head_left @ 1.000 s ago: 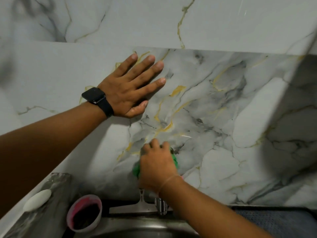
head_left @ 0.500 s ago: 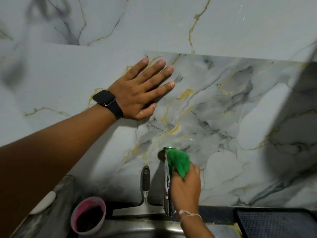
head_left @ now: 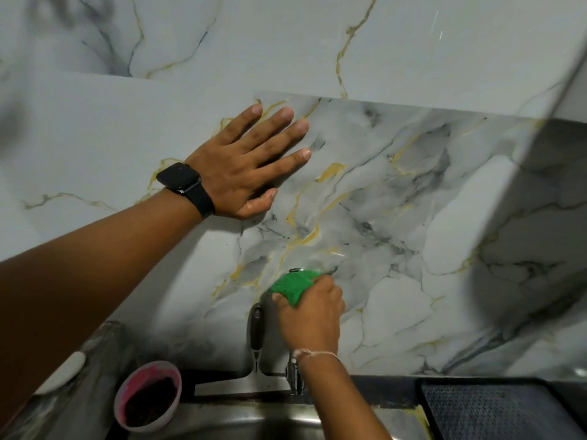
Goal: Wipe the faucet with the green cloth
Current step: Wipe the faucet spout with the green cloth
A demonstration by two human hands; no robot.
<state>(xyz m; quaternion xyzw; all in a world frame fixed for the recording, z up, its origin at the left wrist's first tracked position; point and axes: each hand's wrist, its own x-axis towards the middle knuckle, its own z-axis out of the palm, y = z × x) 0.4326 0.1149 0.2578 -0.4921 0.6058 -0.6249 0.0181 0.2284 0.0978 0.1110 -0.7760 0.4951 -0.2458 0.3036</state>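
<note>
My right hand [head_left: 313, 315] grips the green cloth [head_left: 293, 284] and presses it over the top of the chrome faucet [head_left: 294, 377]. Only the faucet's lower stem, below my wrist, and a sliver of its top edge above the cloth show; the rest is hidden by hand and cloth. My left hand [head_left: 246, 165], with a black watch on its wrist, lies flat with fingers spread on the marble wall [head_left: 413, 217], up and to the left of the faucet.
A squeegee with a dark handle [head_left: 256, 331] leans against the wall just left of the faucet. A pink bowl [head_left: 147, 395] sits left of the steel sink [head_left: 247, 423]. A white soap bar [head_left: 62, 373] lies far left, a dark mat [head_left: 495, 411] at the right.
My right hand has shifted the green cloth from the faucet's right side up over its top, toward the left. The left hand stays flat on the wall.
</note>
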